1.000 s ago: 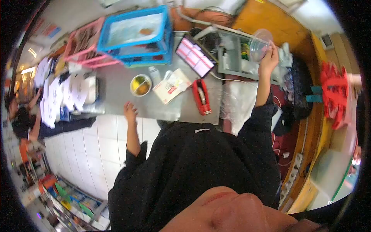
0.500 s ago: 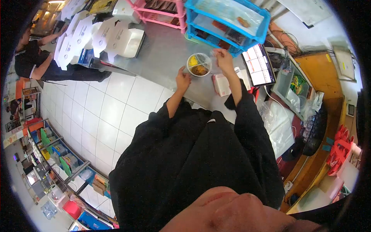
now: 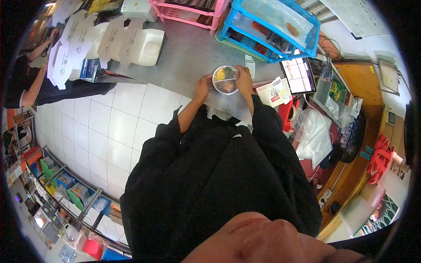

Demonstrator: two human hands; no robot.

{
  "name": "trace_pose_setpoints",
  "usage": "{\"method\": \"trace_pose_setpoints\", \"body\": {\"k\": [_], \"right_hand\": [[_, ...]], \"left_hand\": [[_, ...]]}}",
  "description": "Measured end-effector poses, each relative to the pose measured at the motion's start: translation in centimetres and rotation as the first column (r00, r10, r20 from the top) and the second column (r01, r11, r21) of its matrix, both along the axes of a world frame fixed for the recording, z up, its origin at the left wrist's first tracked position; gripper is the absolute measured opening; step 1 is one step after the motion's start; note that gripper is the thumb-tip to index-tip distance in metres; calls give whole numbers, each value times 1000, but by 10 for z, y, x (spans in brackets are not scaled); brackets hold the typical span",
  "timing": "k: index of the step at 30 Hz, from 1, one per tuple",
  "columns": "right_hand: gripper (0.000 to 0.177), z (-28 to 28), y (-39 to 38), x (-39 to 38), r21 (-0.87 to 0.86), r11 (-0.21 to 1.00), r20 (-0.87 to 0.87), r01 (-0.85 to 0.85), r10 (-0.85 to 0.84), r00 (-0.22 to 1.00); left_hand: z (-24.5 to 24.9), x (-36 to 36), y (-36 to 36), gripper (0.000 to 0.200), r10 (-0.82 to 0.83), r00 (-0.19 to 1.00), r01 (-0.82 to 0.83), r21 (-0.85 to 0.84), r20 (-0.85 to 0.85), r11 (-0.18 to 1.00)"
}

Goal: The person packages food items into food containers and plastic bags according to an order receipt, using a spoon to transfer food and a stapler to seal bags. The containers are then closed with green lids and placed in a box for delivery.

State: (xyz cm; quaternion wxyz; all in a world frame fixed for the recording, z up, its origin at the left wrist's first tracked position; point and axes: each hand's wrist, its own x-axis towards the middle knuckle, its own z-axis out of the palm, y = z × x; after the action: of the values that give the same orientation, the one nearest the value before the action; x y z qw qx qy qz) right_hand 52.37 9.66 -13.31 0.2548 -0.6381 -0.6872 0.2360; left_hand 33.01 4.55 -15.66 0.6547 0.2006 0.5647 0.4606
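Note:
A round white bowl (image 3: 225,86) stands near the front edge of the metal table, with yellow, green and brown food in it. A light strip crosses its middle, and a shiny clear cover seems to lie over the top. My left hand (image 3: 202,88) curls against the bowl's left side. On the opposite side, my right hand (image 3: 244,79) grips the rim with bent fingers. The undersides of both hands are hidden.
Blue tiered trays (image 3: 272,26) and a pink rack (image 3: 188,13) stand behind. Open white boxes (image 3: 147,48) line the back left. Right of the bowl are a small carton (image 3: 272,93) and a tablet screen (image 3: 299,75). A co-worker's arm (image 3: 37,83) shows at far left.
My right hand has come down from the bowl's upper right onto its side. The left hand has closed against the opposite side. A white slip now shows behind the bowl.

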Motion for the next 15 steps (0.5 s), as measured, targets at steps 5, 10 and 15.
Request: {"method": "trace_pose_setpoints", "body": {"k": [5, 10, 15], "right_hand": [[22, -8, -37, -41, -65, 989, -186, 134, -144, 972], [31, -23, -63, -71, -42, 873, -358, 485, -466, 809], [40, -21, -40, -58, -191, 886, -183, 421, -454, 872]], "left_hand": [[-2, 19, 3, 34, 209, 798, -15, 329, -565, 944], [-6, 25, -4, 32, 357, 742, -146, 382, -567, 912], [-4, 15, 9, 32, 166, 773, -93, 150, -612, 984]]}}
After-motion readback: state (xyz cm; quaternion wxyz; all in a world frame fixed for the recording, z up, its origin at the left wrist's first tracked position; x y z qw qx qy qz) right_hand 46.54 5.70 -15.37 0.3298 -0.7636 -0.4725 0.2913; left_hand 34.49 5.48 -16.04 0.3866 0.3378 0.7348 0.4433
